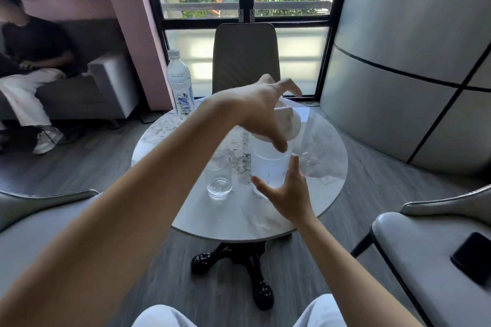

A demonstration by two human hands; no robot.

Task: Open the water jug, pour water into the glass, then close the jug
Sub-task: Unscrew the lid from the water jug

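A translucent white water jug [268,167] stands on the round marble table [265,220], right of a clear drinking glass [219,176]. Only a little water shows at the bottom of the glass. My left hand [263,111] reaches over from the left and grips the jug's white lid [291,124] from above, fingers curled round it. The lid looks tilted on the jug's top. My right hand [288,194] holds the lower body of the jug, thumb and fingers spread around it. Most of the lid is hidden under my left hand.
A plastic water bottle [180,82] stands at the table's far left edge. A chair [245,55] faces me beyond the table. Grey armchairs flank me, the right one [435,247] bearing a black phone [474,256]. A person sits on a sofa [106,87] at the left.
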